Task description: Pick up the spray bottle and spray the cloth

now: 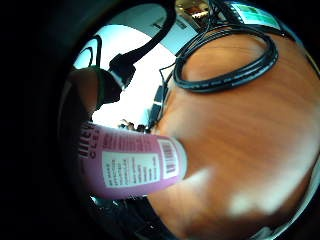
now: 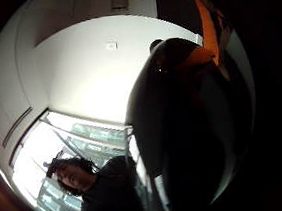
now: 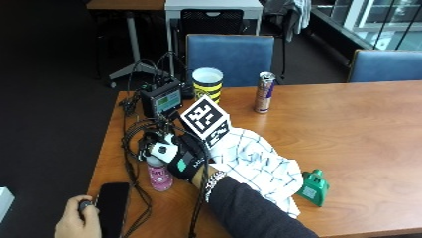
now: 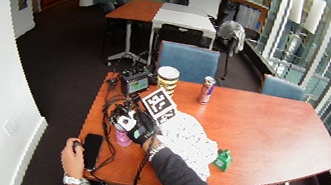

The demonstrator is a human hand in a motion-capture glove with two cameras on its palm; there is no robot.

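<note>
At the table's left end, my gloved right hand (image 3: 179, 157) grips the upper part of the pink spray bottle (image 3: 160, 177). Its labelled body hangs below the hand, at or just above the wooden table (image 3: 356, 124); I cannot tell if it touches. The little finger side palm view shows the pink bottle (image 1: 132, 162) close to the palm with the tabletop (image 1: 240, 150) beyond it. A dark shape, likely the bottle's head (image 2: 188, 131), fills much of the thumb side palm view. The white checked cloth (image 3: 257, 166) lies crumpled just right of the hand. In the wide outside view the bottle (image 4: 122, 139) sits beside the cloth (image 4: 191, 140).
A bare left hand (image 3: 78, 218) rests by a black phone (image 3: 112, 201) at the front left corner. Coiled cables (image 3: 135, 141) and a small screen device (image 3: 163, 99) lie behind the hand. A yellow-black cup (image 3: 207, 84), a can (image 3: 264, 92) and a green object (image 3: 313, 187) also stand on the table.
</note>
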